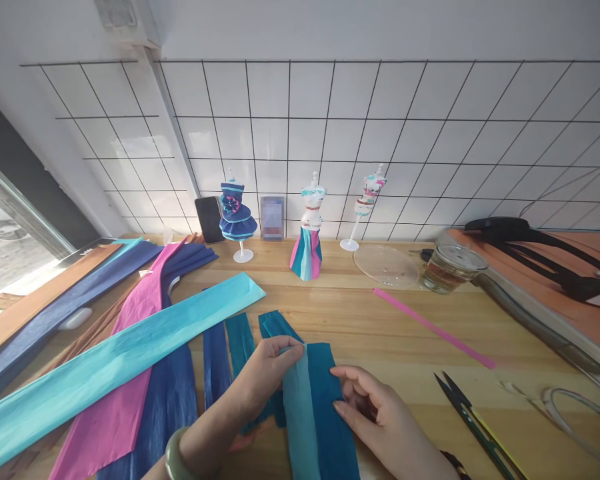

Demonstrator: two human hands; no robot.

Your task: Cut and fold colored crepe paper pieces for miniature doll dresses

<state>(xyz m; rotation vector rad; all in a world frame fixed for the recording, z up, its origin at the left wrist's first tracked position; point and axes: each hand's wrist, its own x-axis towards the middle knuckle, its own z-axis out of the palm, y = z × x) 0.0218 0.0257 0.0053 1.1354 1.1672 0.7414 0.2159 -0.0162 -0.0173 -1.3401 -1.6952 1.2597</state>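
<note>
My left hand [263, 377] pinches the top edge of a teal crepe paper strip [330, 413] that lies lengthwise on the wooden table [380, 313]; its left half is folded over and looks lighter. A green bangle sits on that wrist. My right hand [375, 407] presses its fingers on the strip's right edge. More teal and blue strips [230, 347] lie just left of my hands.
Long crepe sheets in light blue [105, 367], pink [130, 333], dark blue and brown cover the table's left. Three small dress mannequins [307, 227] stand at the back with a phone. A pink strip [430, 327], glass jar [450, 267], clear lid and black snips [470, 420] lie right.
</note>
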